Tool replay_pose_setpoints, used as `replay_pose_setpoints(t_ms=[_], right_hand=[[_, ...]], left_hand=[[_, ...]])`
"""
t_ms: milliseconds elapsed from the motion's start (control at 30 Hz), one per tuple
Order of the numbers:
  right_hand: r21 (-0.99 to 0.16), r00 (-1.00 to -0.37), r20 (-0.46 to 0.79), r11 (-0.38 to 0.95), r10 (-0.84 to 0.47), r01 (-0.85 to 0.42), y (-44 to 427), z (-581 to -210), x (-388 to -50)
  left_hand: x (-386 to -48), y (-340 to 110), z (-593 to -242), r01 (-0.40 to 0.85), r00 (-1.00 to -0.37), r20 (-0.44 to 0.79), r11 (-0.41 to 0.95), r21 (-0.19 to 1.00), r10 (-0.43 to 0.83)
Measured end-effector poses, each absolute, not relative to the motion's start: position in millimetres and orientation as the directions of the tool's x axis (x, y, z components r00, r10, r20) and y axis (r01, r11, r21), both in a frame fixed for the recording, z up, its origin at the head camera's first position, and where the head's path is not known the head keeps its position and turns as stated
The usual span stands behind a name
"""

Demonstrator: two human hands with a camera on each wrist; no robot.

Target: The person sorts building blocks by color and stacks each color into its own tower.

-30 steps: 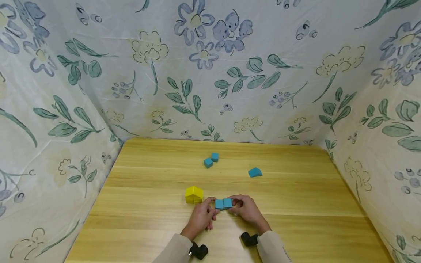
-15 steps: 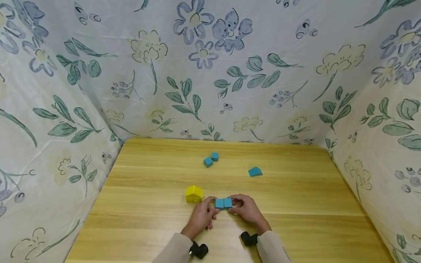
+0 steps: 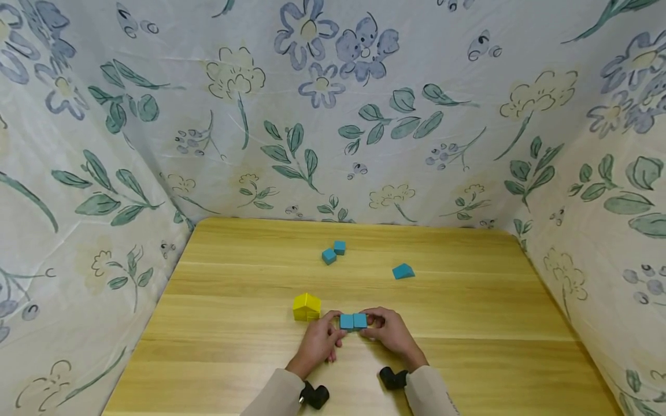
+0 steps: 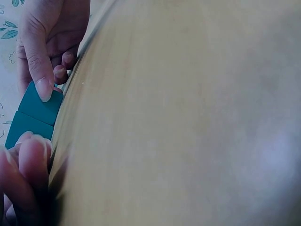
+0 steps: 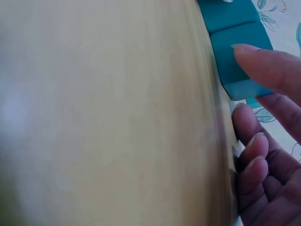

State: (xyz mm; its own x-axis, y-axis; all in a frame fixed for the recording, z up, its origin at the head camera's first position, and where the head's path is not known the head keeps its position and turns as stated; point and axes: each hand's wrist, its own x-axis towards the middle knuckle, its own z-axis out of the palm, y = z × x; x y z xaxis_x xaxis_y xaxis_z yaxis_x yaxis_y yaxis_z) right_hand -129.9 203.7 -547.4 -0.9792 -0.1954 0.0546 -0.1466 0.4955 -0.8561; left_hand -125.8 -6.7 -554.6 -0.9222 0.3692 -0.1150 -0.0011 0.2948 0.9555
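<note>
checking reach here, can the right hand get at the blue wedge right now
Probably yes, though the right hand grips a blue cube and would first have to let go; nothing visible blocks the way to the blue wedge.

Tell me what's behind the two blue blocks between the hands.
Behind the blue blocks lies wooden tabletop, with two blue cubes farther back and a blue wedge toward the right. The head view hides the blocks' far faces.

Blue block (image 5: pixel 231 68) in the right grip (image 5: pixel 277 162)
</note>
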Motion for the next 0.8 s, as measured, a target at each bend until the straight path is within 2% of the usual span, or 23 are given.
replay_pose_setpoints(t_ms=[233,800], right_hand=[[-0.854,-0.985,-0.021,0.516,-0.173,-0.073,201.3,-542.9,-129.1],[-0.851,-0.986,-0.034,0.521,-0.165,-0.058,201.9,-543.3,-129.7]], left_hand=[[-124.8,-6.8,-553.6,-0.010,-0.921,-0.127,0.302,0.953,0.368],[-125.5,-6.9,-556.1,0.011,-0.922,-0.107,0.302,0.953,0.372]])
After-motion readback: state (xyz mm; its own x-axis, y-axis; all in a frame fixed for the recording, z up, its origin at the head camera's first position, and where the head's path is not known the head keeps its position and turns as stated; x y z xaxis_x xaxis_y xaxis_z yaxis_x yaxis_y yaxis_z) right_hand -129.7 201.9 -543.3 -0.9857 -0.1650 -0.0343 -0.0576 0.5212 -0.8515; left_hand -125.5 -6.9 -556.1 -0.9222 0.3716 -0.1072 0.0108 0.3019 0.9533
